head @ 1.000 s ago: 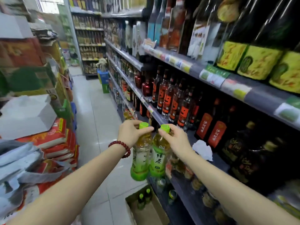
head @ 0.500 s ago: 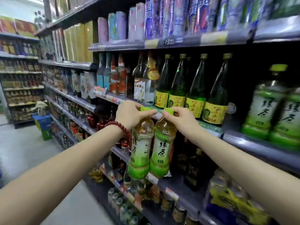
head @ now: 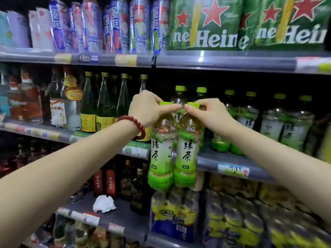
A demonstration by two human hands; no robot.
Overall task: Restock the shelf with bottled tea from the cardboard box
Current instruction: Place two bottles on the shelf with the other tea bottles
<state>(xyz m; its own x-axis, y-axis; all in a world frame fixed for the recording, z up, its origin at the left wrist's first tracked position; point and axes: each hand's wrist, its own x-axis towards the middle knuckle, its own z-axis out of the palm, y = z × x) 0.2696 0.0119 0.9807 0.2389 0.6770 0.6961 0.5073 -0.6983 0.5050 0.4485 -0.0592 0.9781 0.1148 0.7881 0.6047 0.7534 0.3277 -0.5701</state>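
Observation:
Two green-tea bottles hang side by side in front of the middle shelf. My left hand, with a red bead bracelet on its wrist, grips the cap of the left bottle. My right hand pinches the cap of the right bottle. Both bottles are upright, touching each other, their bases below the shelf edge. Several matching tea bottles stand on that shelf behind and to the right. The cardboard box is out of view.
Dark green glass bottles stand left of the tea on the same shelf. Cans and green beer packs fill the shelf above. Below are dark bottles, a crumpled white tissue and wrapped yellow multipacks.
Both hands lifted the two bottles up and to the right, from near the floor box to the level of the tea shelf. The view swung from the aisle to face the shelving.

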